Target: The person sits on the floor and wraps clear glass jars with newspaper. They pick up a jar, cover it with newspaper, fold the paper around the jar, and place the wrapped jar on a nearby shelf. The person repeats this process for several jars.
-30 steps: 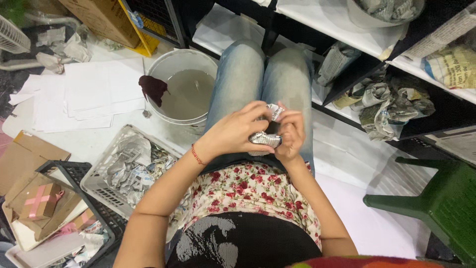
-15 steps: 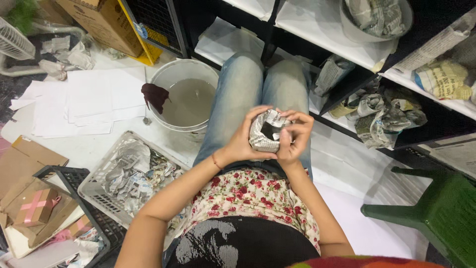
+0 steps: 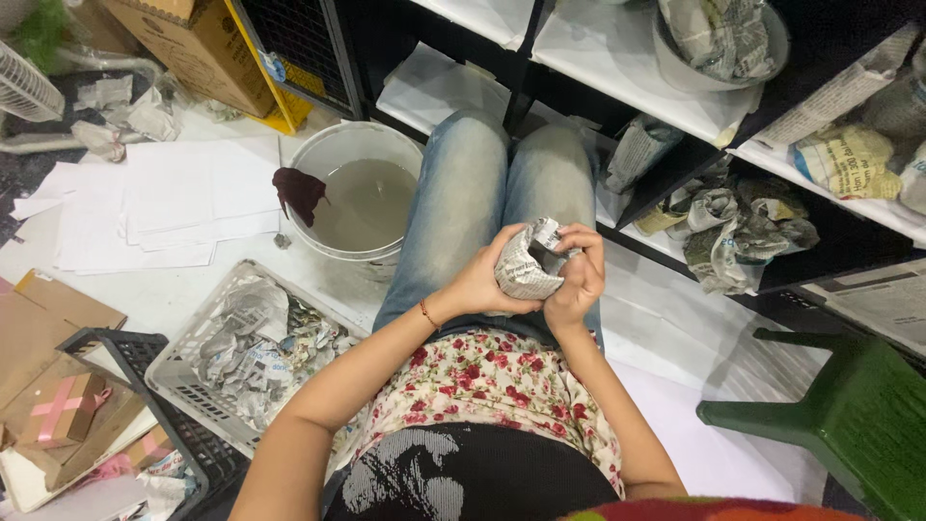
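Over my lap, both hands clasp a crumpled ball of newspaper (image 3: 524,265). My left hand (image 3: 479,282) cups it from the left and below. My right hand (image 3: 577,280) wraps it from the right, fingers curled over its top. I sit with my jeans-clad knees (image 3: 502,164) pointing toward a black shelf unit. A white bucket (image 3: 326,150) of grey murky liquid stands on the floor left of my knees, with a dark red cloth (image 3: 298,190) draped over its rim.
A grey plastic basket (image 3: 188,381) of crumpled newspaper pieces lies at my left. White sheets (image 3: 164,203) cover the floor beyond it. Black shelves (image 3: 675,145) ahead hold wrapped newspaper bundles (image 3: 733,227). A green stool (image 3: 849,415) stands at right; cardboard boxes (image 3: 183,39) and a pink-ribboned box (image 3: 63,405) at left.
The newspaper piece has been turned and pressed between my hands into a rounder, larger-looking ball. Both hands stayed over my lap.
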